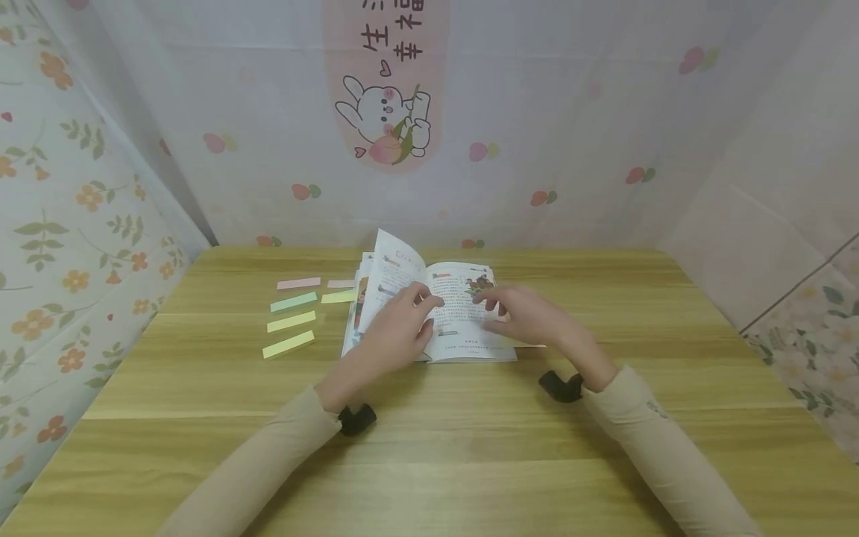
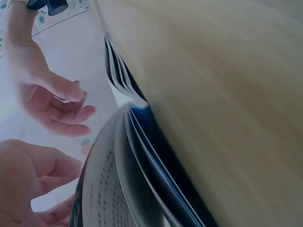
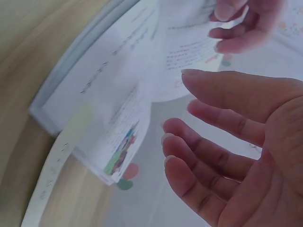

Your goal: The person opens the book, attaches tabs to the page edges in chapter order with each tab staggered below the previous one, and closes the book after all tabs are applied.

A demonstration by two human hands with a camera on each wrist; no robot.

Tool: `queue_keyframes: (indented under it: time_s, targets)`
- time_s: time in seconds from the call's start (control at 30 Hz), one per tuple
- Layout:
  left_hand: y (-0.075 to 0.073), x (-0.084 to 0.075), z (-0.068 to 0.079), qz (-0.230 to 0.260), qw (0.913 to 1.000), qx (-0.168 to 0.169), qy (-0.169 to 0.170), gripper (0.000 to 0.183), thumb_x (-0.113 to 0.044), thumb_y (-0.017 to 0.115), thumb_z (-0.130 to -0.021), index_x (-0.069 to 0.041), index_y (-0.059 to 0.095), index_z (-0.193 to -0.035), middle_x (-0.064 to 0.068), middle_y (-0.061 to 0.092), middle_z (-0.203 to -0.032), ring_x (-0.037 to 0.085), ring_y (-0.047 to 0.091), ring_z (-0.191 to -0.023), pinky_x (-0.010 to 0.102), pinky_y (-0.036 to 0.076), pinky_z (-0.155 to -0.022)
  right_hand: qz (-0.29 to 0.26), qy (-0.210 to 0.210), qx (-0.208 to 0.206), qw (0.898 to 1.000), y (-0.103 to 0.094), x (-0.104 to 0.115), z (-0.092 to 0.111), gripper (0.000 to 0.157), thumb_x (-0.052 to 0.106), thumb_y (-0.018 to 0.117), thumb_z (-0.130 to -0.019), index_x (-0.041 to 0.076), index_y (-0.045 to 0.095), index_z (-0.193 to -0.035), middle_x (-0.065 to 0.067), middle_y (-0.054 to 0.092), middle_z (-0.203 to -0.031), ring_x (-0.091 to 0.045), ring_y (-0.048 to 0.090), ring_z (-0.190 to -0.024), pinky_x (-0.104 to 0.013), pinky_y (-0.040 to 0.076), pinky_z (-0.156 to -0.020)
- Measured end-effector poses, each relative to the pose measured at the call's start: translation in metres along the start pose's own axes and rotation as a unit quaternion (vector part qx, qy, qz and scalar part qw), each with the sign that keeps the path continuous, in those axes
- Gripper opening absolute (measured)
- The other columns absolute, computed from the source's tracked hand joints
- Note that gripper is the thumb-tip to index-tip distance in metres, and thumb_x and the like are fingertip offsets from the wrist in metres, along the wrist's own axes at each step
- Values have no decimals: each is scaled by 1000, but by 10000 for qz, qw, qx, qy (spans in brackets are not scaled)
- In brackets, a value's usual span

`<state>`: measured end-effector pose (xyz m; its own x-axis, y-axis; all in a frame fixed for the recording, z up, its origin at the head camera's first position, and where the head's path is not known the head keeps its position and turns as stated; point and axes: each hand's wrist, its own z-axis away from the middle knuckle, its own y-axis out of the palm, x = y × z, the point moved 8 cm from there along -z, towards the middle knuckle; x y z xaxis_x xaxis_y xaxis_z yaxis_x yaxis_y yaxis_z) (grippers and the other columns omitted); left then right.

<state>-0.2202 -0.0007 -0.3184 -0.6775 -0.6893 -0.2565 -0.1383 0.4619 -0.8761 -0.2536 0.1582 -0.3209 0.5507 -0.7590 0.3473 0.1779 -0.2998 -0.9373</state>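
Observation:
An open book (image 1: 463,321) with printed text and small pictures lies on the table. One of its left leaves (image 1: 389,272) stands raised, curving up from the spine. My left hand (image 1: 399,321) is at this leaf, overlapping it in the head view, fingers loosely bent toward the spine. Over the right page, my right hand (image 1: 523,309) hovers with thumb and fingers apart and nothing between them, as the right wrist view shows. A pale yellow paper strip (image 3: 52,175) with handwriting sticks out from the right page's edge.
Left of the book lie a pink strip (image 1: 298,283), a green strip (image 1: 293,302) and yellow strips (image 1: 288,344). Another yellow strip (image 1: 338,297) reaches the book's left edge. The wooden table (image 1: 456,462) meets a printed curtain (image 1: 570,134) behind.

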Motion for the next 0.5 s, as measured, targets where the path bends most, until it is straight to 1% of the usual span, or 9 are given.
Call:
queue_keyframes:
  time_s: [0.2,0.4,0.5]
  targets:
    - [-10,12,9,-21,9996,-259,-66,27,-3,62,-94,-3,66,-120,16,57,-119,30,56,-100,39,50,-87,11,-155,-179,9997,-5,14,-2,43,14,78,-90,2,64,-129,-13,68,-108,-27,64,-93,-39,55,-80]
    - [-19,24,18,20,9986,-502,-177,26,0,62,-91,-1,67,-117,18,58,-116,33,57,-98,42,50,-83,-5,-209,-148,9997,-4,26,-7,44,18,76,-91,4,63,-130,-13,67,-110,-28,64,-96,-40,55,-83]
    - [-23,30,23,34,9981,-534,-299,26,0,62,-91,0,67,-117,19,57,-116,34,56,-99,44,50,-82,-37,-238,-116,9996,-2,32,-10,46,20,76,-91,4,62,-131,-13,67,-110,-29,64,-97,-39,55,-82]
